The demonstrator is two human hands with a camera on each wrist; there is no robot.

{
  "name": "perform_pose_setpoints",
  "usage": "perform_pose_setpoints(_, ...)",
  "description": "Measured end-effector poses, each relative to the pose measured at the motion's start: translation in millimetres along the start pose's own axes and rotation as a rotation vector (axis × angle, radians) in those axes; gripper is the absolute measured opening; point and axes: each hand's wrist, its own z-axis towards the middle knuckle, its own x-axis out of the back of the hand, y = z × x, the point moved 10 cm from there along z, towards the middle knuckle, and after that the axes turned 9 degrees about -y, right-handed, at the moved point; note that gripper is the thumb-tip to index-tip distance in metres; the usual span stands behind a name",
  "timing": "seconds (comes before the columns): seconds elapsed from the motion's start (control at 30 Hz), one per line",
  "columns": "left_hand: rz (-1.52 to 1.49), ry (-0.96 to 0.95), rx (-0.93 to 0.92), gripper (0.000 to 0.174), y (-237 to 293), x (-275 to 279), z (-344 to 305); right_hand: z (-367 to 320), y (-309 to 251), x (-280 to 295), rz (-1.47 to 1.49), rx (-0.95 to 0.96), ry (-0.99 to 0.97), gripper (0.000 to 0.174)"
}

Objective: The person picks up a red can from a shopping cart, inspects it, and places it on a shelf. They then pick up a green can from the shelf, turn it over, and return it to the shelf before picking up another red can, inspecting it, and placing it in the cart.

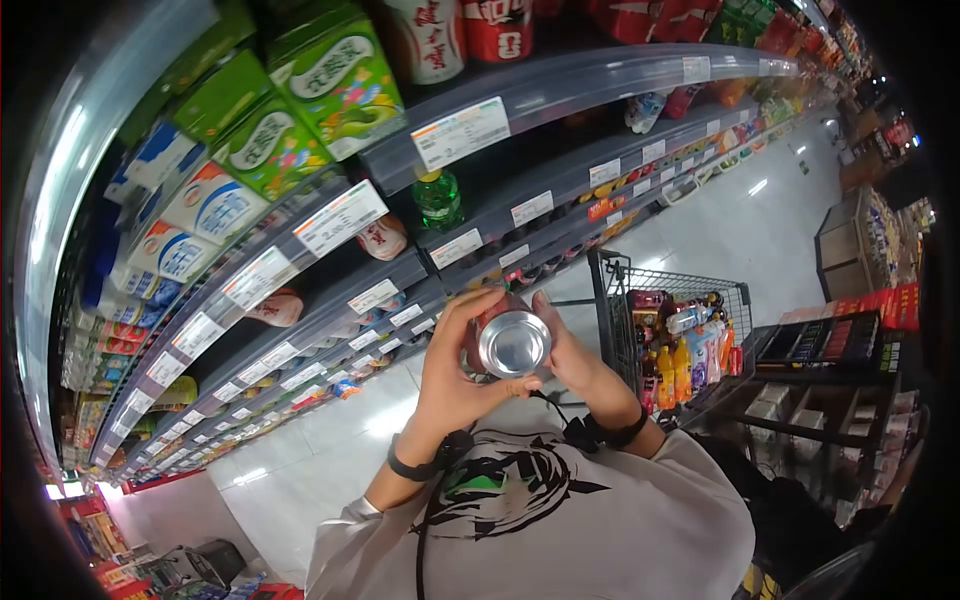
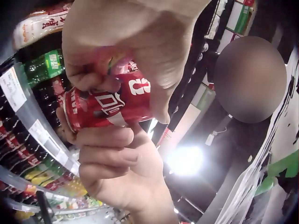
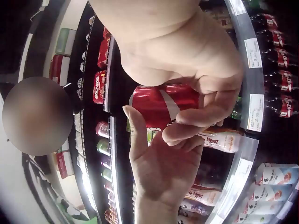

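Observation:
A red soda can [image 1: 514,343] is held between both hands in front of the chest, its bare silver end turned up to the head camera. My left hand [image 1: 445,365] grips it from the left, with the thumb across the near side. On the other side my right hand [image 1: 572,355] curls its fingers round the can. White lettering shows on the red can [image 2: 110,105] in the left wrist view, partly covered by fingers. A white stripe crosses the can [image 3: 163,103] in the right wrist view.
Shelves with price labels [image 1: 460,132] run along the left, holding green drink cartons [image 1: 335,85] and a green bottle [image 1: 437,200]. A shopping cart [image 1: 615,300] loaded with several bottles stands to the right on the tiled floor [image 1: 730,190]. Display racks [image 1: 800,420] lie farther right.

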Motion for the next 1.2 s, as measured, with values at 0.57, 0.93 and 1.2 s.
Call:
perform_pose_setpoints(0.57,-0.217,-0.164,0.044,0.087,4,1,5,-47,-112,-28,-0.330,0.697,0.285,0.092)
perform_pose_setpoints(0.93,-0.092,-0.106,-0.151,0.072,35,27,-18,-34,-84,-63,-0.190,0.703,0.115,0.070)
perform_pose_setpoints(1.2,-0.357,-0.019,-0.031,0.082,46,25,-31,-37,-105,-84,-0.203,0.679,0.201,0.062)
